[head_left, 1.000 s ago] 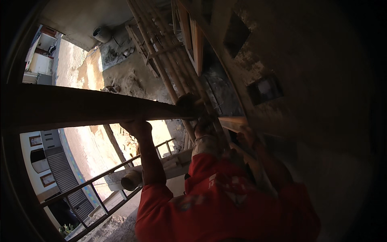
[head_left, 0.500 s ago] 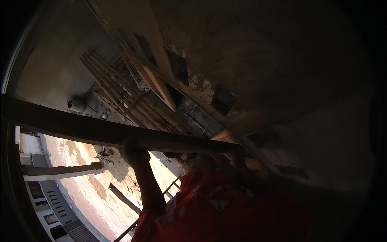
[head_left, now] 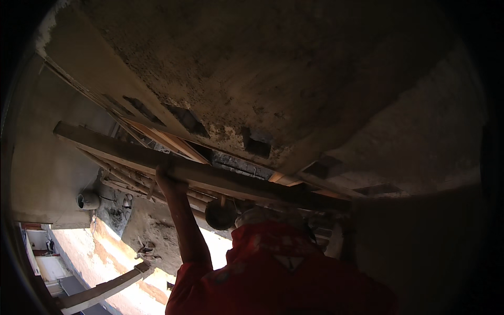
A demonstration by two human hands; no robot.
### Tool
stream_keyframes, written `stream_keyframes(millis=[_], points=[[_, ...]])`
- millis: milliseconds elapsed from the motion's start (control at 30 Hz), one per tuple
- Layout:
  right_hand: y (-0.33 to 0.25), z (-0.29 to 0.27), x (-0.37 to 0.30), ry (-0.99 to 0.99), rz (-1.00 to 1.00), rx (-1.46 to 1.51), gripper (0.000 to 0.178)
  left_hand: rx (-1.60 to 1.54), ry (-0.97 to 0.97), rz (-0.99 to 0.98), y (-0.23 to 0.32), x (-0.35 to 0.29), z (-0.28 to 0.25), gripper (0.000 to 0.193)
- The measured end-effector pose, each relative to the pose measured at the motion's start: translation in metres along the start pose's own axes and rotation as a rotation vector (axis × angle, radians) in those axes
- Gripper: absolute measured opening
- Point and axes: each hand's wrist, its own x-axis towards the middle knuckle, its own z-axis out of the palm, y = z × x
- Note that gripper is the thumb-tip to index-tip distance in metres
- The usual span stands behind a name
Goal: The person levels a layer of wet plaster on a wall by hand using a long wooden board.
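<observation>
Apparently the long board (head_left: 226,179) was stiff, fairly heavy and rough-faced; slip or breakage looked unlikely, tipping likelier. It slanted across mid-frame, from upper left to right of centre. Best hold, I judged: from below, hands well apart either side of its middle. Left hand (head_left: 170,181) gripped its lower edge, left of centre. Right hand was lost in shadow, grip couldn't be told. Board's right end was dim too.

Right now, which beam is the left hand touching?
The long upper beam; the left hand is at its lower edge. The lower-left beam has no hand on it.
</observation>
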Motion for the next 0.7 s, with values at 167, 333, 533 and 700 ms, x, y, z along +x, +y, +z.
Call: stream_keyframes(millis=[167, 333, 533, 700], points=[[0.021, -0.184, 0.067, -0.406, -0.146, 0.054, 0.045, -0.089, -0.227, -0.262, -0.034, 0.049, 0.053, 0.028], [0.031, -0.067, 0.005, 0.092, -0.479, -1.795, 0.051, -0.100, -0.117, -0.124, -0.022, 0.082, 0.042, 0.034], [-0.017, 0.008, -0.036, 0.085, -0.566, -1.442, 0.052, -0.099, 0.050, -0.127, -0.042, 0.126, 0.012, 0.034], [-0.034, -0.033, 0.027, 0.246, -1.204, -1.466, 0.053, -0.005, 0.109, -0.200, -0.099, 0.185, 0.024, 0.033]])
